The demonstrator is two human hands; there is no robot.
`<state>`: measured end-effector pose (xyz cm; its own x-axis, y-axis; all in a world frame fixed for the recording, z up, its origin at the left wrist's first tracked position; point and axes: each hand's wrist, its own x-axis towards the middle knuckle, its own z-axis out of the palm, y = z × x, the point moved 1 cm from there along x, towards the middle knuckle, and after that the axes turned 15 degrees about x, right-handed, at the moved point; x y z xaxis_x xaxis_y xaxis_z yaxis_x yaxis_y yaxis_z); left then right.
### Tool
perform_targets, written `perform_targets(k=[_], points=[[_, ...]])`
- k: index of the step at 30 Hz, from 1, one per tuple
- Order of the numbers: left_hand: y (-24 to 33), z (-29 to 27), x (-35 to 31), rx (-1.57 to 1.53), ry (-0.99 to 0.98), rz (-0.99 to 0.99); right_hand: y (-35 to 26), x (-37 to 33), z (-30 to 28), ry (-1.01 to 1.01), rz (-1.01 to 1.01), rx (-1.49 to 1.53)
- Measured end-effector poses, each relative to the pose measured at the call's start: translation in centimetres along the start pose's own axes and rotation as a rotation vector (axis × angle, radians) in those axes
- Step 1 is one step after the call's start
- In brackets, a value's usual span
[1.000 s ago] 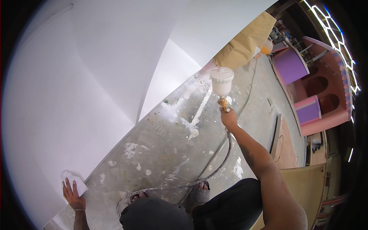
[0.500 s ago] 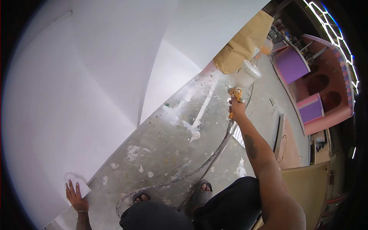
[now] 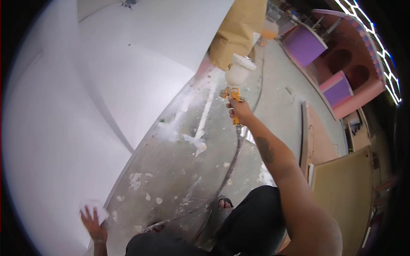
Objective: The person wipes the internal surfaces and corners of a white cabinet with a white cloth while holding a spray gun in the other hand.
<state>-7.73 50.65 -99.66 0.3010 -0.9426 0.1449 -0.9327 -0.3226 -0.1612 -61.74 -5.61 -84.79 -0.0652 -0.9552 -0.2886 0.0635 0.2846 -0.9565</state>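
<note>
My right hand (image 3: 240, 111) is wrapped round the handle of a yellow spray gun (image 3: 235, 94), held out over the floor beside the white surface. A white paint cup (image 3: 238, 76) with a pale lid sits on top of the gun. From the handle's base a paint-stained hose (image 3: 233, 164) runs down toward my feet. At the lower left, my left hand (image 3: 95, 228) has its fingers spread over a crumpled white cloth (image 3: 100, 210), at the lower edge of a large, smooth white panel (image 3: 47, 141). Blur hides whether the cloth touches the panel.
Brown paper (image 3: 232, 36) covers something beyond the panel's far end. The grey floor (image 3: 171, 170) is splashed with white paint. To the right lie wooden boards (image 3: 341, 196), and farther back stands a pink and purple play structure (image 3: 365, 91). My feet are beneath me.
The view has shifted, so the panel sits differently. The spray gun has turned more upright, its cup now standing over my hand. My left hand with the cloth looks slightly shifted and blurred.
</note>
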Motion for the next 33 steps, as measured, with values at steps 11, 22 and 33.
perform_targets(k=[11, 22, 33], points=[[11.7, -1.5, 16.7, -0.065, -0.064, 0.229, 2.9, -7.3, 3.1, -0.462, 0.406, -0.074], [14.2, 0.5, 15.5, -0.05, 0.075, 0.129, 9.2, -15.1, 6.5, -0.814, 0.643, -0.217], [29.9, -8.8, 23.9, -0.881, 0.31, 0.04, 3.4, -13.8, 0.7, -0.484, 0.446, -0.467]])
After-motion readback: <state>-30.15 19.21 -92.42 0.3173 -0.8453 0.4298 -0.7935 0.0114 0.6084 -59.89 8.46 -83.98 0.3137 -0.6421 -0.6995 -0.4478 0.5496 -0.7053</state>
